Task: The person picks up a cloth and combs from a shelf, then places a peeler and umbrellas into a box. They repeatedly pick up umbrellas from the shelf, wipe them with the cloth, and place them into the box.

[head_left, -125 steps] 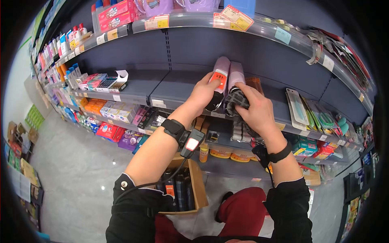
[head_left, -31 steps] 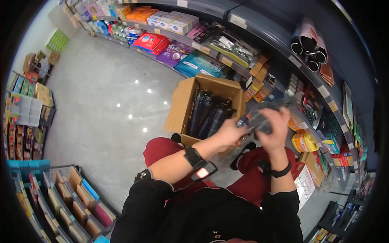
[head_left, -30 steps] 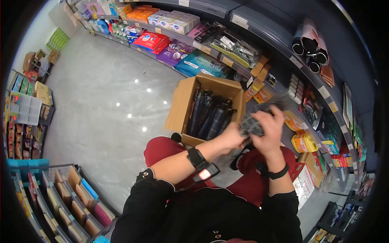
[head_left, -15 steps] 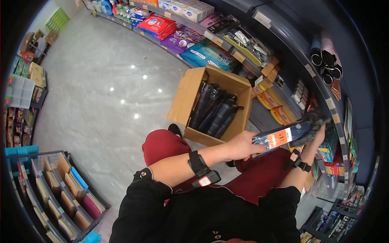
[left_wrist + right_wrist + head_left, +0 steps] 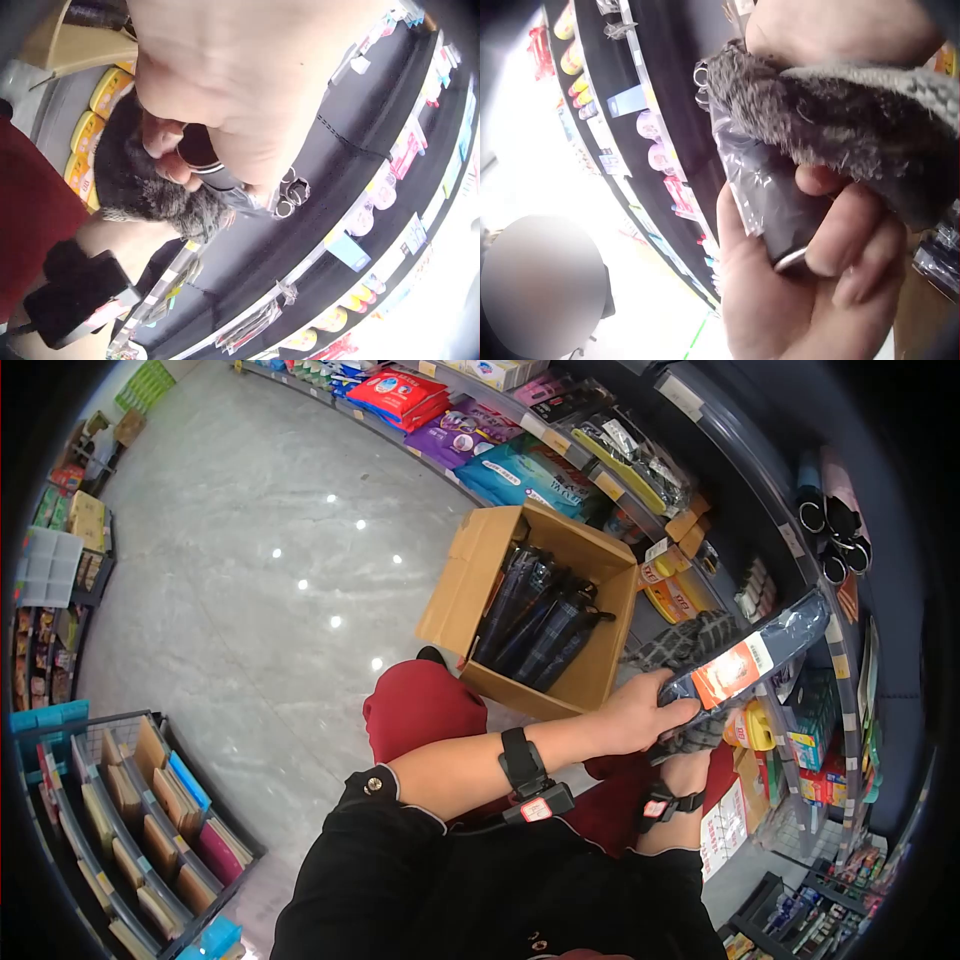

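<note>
My left hand (image 5: 645, 715) grips one end of a folded umbrella (image 5: 795, 632) in a clear plastic sleeve, dark blue with an orange-and-white label (image 5: 733, 673). The umbrella slants up to the right, off the shelf. A fuzzy grey checked cloth (image 5: 690, 643) lies behind and below it in the head view. My right hand (image 5: 832, 34) holds this cloth against the umbrella's side; its fingers are hidden beneath the fabric. In the right wrist view, the left fingers (image 5: 847, 232) curl round the umbrella's end, with a silver ring showing there.
An open cardboard box (image 5: 470, 575) on the floor holds several dark umbrellas (image 5: 555, 640). More umbrellas (image 5: 840, 510) lie on the shelf at right, above yellow tubs (image 5: 668, 600). A rack of notebooks (image 5: 130, 790) stands at lower left.
From the shelf, both hands have come down near the box with the umbrella and cloth. Lately the umbrella has swung up and right, and the right hand has drawn back beneath it.
</note>
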### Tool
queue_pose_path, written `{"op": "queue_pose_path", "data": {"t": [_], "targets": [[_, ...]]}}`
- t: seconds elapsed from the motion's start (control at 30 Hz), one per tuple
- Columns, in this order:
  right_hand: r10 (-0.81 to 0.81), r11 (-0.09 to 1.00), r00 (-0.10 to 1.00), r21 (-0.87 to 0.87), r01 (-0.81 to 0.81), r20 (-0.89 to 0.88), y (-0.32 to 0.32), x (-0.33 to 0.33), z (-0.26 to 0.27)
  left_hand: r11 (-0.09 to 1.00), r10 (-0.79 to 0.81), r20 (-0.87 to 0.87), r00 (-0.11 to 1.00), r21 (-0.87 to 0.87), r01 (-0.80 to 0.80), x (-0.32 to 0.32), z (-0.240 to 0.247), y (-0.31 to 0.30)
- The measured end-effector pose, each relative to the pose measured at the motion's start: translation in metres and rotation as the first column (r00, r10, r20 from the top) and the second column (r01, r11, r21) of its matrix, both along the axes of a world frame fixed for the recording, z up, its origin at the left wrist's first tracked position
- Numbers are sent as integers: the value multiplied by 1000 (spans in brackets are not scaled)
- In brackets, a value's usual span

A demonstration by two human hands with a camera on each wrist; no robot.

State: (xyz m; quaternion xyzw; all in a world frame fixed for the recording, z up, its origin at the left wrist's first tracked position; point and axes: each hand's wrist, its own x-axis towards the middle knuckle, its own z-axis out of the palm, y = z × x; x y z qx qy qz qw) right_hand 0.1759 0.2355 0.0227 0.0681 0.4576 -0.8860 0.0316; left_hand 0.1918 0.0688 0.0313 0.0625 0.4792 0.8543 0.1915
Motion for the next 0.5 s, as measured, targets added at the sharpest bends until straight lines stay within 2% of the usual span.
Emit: {"op": "queue_pose_path", "data": {"t": [0.03, 0.07, 0.1, 0.13, 0.17, 0.23, 0.27, 0.33, 0.4, 0.43, 0.47, 0.5], "targets": [[29, 999, 1000, -22, -29, 2, -3, 10, 2, 982, 103, -93, 990, -150, -117, -1, -1, -1], [57, 997, 998, -44, -57, 3, -20, -8, -5, 982, 105, -88, 991, -148, -117, -1, -2, -1], [84, 994, 997, -67, -83, 3, -20, -8, -7, 902, 167, -226, 960, -359, -241, 0, -1, -3], [-1, 1000, 996, 20, -1, 91, -21, -3, -12, 762, 189, -370, 909, -529, -374, 1, 0, -4], [1, 1000, 996, 21, -3, 95, -24, 1, -12, 572, 171, -509, 844, -646, -505, 1, -1, -6], [-191, 982, 946, 45, 185, 261, -35, 10, -7, 533, 136, -543, 828, -665, -523, 3, -8, -5], [-101, 995, 976, 6, 102, 193, -17, 10, -22, 442, 51, -640, 767, -674, -592, 5, -11, -4], [-109, 994, 974, 30, 105, 199, -18, 11, -7, 301, -109, -756, 646, -644, -703, 8, -16, 0], [-121, 992, 972, 55, 113, 201, -16, 10, -2, 334, -124, -777, 617, -618, -712, 14, -18, 5], [-186, 972, 966, 176, 154, 179, -12, 8, -2, 367, -141, -798, 586, -592, -718, 16, -18, 8], [-249, 936, 957, 291, 198, 147, -7, 6, -4, 469, -160, -738, 656, -641, -607, 20, -18, 11], [-310, 884, 945, 400, 244, 109, -1, 3, -6, 477, -166, -743, 648, -636, -607, 20, -14, 8]]}}
